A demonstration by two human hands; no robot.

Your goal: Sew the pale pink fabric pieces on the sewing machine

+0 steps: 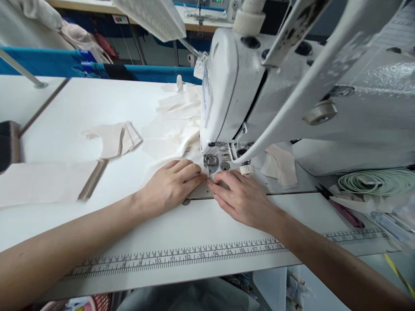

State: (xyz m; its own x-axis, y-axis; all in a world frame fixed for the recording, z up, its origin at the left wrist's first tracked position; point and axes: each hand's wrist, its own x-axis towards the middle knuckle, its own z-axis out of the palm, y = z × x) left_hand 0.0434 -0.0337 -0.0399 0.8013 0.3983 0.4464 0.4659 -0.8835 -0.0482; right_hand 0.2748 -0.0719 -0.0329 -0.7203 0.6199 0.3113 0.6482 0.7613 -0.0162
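Head view: left hand [171,183] and right hand [241,196] are lying flat, fingers together, fingertips meeting and pressing cream fabric [171,142] just in front of the sewing machine [227,86] presser foot [210,160]; the fabric is trailing left of the machine.

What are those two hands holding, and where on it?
Neither grips anything. Both hands, left hand and right hand, lie flat, pressing the cream fabric at its near edge by the sewing machine presser foot.
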